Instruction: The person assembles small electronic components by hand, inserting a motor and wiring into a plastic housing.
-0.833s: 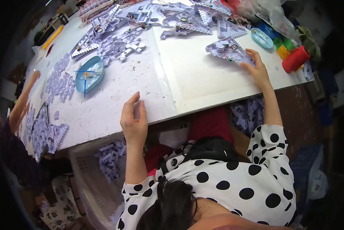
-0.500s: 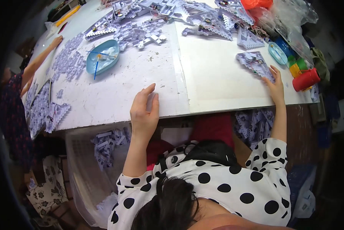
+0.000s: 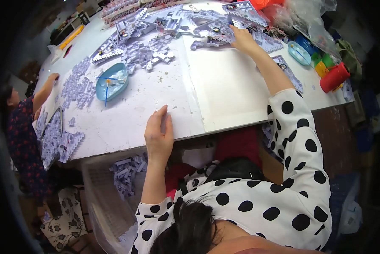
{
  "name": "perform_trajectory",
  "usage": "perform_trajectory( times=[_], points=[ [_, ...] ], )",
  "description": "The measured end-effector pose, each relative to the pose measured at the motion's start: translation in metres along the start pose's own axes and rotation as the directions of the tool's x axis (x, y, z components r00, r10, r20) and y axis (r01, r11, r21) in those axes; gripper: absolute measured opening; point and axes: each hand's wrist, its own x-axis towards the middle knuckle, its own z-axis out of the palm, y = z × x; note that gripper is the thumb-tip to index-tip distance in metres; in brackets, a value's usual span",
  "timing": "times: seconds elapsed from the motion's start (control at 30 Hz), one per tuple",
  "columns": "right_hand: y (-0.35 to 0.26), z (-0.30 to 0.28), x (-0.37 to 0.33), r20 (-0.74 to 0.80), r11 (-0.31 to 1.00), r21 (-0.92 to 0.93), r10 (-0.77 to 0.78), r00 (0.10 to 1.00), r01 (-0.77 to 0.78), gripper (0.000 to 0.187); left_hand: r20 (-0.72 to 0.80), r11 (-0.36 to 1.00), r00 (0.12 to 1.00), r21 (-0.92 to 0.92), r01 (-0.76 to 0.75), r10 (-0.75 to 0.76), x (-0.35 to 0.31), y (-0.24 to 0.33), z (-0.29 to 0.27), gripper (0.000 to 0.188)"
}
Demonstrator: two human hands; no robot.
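My right hand (image 3: 244, 41) is stretched out to the far pile, its fingers apart over the pale lilac plastic housings (image 3: 217, 30). It touches or hovers just above one; which of these I cannot tell. Near the table's front edge my left hand (image 3: 159, 132) is held with thumb and fingers apart and nothing between them. Beneath my right forearm lies a single lilac housing (image 3: 288, 71) with small parts inside, partly covered by the arm. Left of centre, a light blue dish (image 3: 121, 89) holds whitish stuff and thin blue-handled brushes (image 3: 106, 94).
Small lilac pieces (image 3: 78, 86) are heaped at the left, near a co-worker (image 3: 23, 122). A second blue dish (image 3: 300, 53) and a red cylindrical container (image 3: 334, 78) stand at the right, before clear plastic bags (image 3: 310, 23). A plastic crate (image 3: 101, 186) with lilac parts sits below the table edge.
My right hand has left the single housing at the right and reached forward and left to the far pile. My left hand stays near the table edge. The whole view has shifted slightly.
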Motion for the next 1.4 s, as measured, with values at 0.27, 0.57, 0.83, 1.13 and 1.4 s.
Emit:
perform_trajectory(
  times=[0.27, 0.57, 0.83, 1.13, 1.4],
  points=[
    [0.01, 0.004, 0.019, -0.017, 0.992, 0.129, 0.008, 1.0, -0.006, 0.08, -0.014, 0.997, 0.999, 0.066, -0.048, 0.049, 0.003, -0.001, 0.0, 0.025],
    [-0.045, -0.078, -0.089, -0.134, 0.946, 0.289, -0.108, 0.985, 0.143, 0.074, -0.004, 0.996, 0.999, 0.075, -0.044, 0.044, 0.002, 0.0, -0.002, 0.027],
    [-0.09, -0.085, -0.213, 0.11, 0.813, 0.569, -0.225, 0.968, 0.124, 0.081, 0.024, 0.992, 0.996, -0.099, -0.083, 0.086, 0.02, 0.024, -0.001, 0.027],
    [-0.098, -0.072, -0.217, 0.077, 0.771, 0.637, -0.071, 0.994, 0.006, 0.077, 0.058, 0.853, 0.882, 0.232, -0.468, 0.468, 0.01, 0.082, 0.024, 0.019],
    [-0.117, -0.094, -0.2, 0.02, 0.693, 0.719, -0.094, 0.995, 0.052, 0.073, 0.24, 0.994, 0.971, 0.109, -0.021, -0.006, 0.02, 0.076, 0.067, 0.048]
  ],
)
